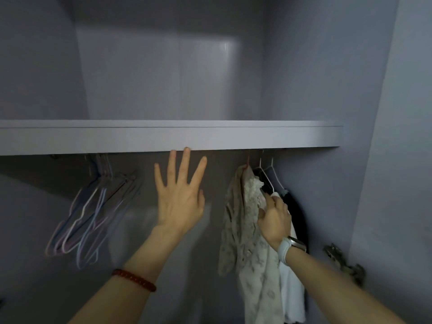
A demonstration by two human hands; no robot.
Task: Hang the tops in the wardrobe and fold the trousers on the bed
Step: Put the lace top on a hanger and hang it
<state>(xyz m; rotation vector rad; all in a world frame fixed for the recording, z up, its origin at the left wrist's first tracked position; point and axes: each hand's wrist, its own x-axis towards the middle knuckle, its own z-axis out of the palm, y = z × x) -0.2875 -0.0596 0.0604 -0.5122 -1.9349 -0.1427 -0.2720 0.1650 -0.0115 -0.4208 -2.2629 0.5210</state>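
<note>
I look into a grey wardrobe. A cream lace top [251, 230] hangs on a hanger at the right, under the shelf [210, 136]. Behind it hang a white top [292, 298] and a dark garment [298, 211]. My right hand [275, 218], with a white watch on the wrist, grips the fabric at the shoulder of the white top, next to the lace top. My left hand [180, 192] is raised with fingers spread and straight, holding nothing, its fingertips near the shelf's lower edge. The rail is hidden behind the shelf.
A bunch of bare wire hangers [93, 211] in pale blue, pink and white hangs at the left, tilted and blurred. A metal door hinge [343, 263] sticks out on the right wall. The compartment above the shelf shows bare grey walls.
</note>
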